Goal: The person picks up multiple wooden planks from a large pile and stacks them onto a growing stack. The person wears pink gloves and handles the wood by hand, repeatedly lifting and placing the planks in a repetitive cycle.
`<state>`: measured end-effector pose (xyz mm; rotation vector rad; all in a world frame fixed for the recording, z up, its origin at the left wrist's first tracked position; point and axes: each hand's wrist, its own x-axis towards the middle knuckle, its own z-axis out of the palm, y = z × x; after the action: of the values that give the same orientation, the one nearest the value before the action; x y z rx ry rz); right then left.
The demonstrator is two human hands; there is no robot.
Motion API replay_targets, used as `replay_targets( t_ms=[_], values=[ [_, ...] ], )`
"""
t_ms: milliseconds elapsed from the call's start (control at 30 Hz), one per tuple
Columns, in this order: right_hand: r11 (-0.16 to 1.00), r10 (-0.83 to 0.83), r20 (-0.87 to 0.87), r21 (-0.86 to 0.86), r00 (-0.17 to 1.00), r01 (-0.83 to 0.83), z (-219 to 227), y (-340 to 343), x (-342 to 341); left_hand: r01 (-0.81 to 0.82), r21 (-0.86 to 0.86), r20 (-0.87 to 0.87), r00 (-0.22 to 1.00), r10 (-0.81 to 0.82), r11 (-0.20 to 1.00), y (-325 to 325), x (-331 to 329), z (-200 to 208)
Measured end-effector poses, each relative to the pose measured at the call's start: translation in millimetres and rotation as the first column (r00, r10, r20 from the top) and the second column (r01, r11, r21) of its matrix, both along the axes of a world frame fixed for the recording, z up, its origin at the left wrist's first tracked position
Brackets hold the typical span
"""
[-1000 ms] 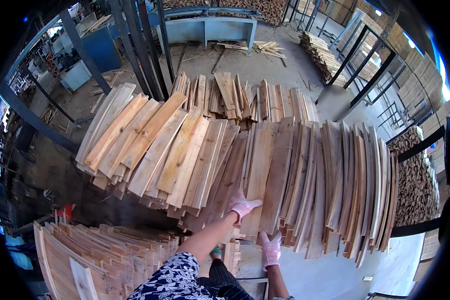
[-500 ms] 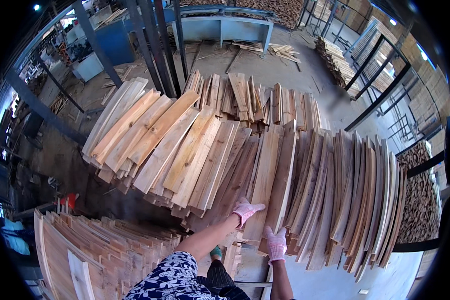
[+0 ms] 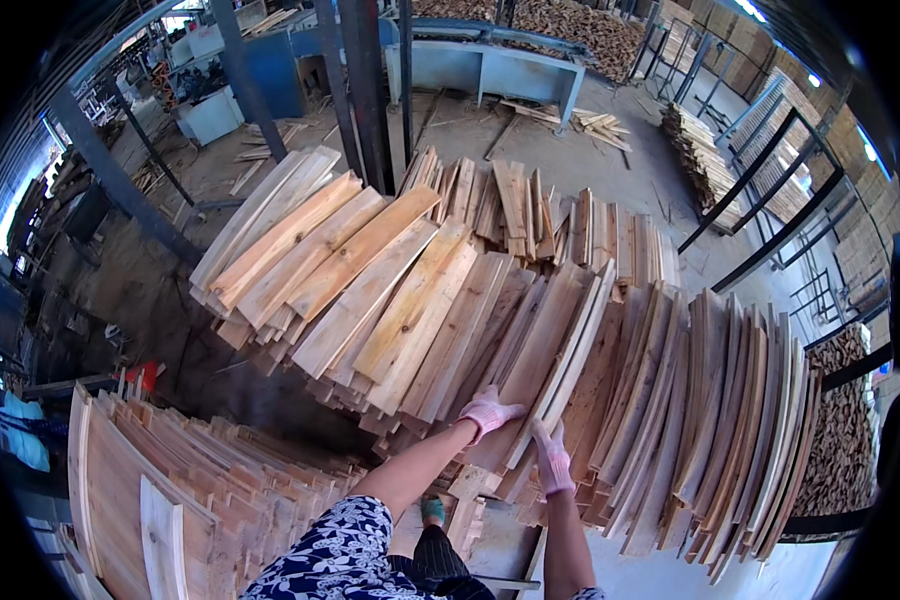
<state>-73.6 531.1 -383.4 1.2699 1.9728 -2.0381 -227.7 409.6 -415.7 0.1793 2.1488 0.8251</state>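
Your left gloved hand point(image 3: 491, 412) lies open on the near end of a wide board, thumb spread. Your right gloved hand point(image 3: 552, 457) meets the near end of the tilted, pale-edged boards point(image 3: 572, 362); whether its fingers are closed, you can't tell from here. Those boards sit atop the lumber stack point(image 3: 725, 400), right before you. This looks like squaring or gathering boards; the next move likely calls for even pressure from both hands.

The left hand point(image 3: 491, 414) and right hand point(image 3: 552, 460) wear pale pink, white-flecked work gloves point(image 3: 485, 422). A navy shirt sleeve point(image 3: 330, 545) with a white floral print leaves the forearm bare. Below show black trousers point(image 3: 436, 552) with thin pale stripes and a green shoe point(image 3: 432, 509).
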Motion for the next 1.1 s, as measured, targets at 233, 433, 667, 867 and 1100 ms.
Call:
replay_targets(
  t_ms=[233, 433, 667, 867, 1100],
  values=[
    [0.991, -0.132, -0.177, -0.037, 0.975, 0.127, -37.1, -11.1, -17.9, -0.078, 0.067, 0.006, 0.997, 0.078, 0.995, -0.5, 5.1, -5.2],
    [0.998, 0.019, -0.141, 0.058, 0.990, -0.011, 9.9, -30.4, -8.8, -0.193, 0.308, 0.057, 0.981, 0.184, 0.932, -30.3, 28.5, 14.2],
    [0.917, -0.274, -0.152, -0.339, 0.950, 0.210, -37.5, -33.1, -3.5, -0.003, 0.136, 0.117, 0.993, -0.013, 0.991, -41.1, 14.7, 15.7],
    [0.646, -0.434, 0.269, -0.573, 0.860, 0.505, -69.8, -88.2, 46.0, 0.026, 0.027, -0.022, 0.999, -0.025, 0.999, -40.6, 14.4, -22.2],
    [0.439, -0.632, 0.107, -0.767, 0.768, 0.467, -115.0, -82.1, 31.2, 0.055, -0.045, 0.006, 0.998, -0.055, 0.997, -33.9, 9.2, -11.2]
  ],
)
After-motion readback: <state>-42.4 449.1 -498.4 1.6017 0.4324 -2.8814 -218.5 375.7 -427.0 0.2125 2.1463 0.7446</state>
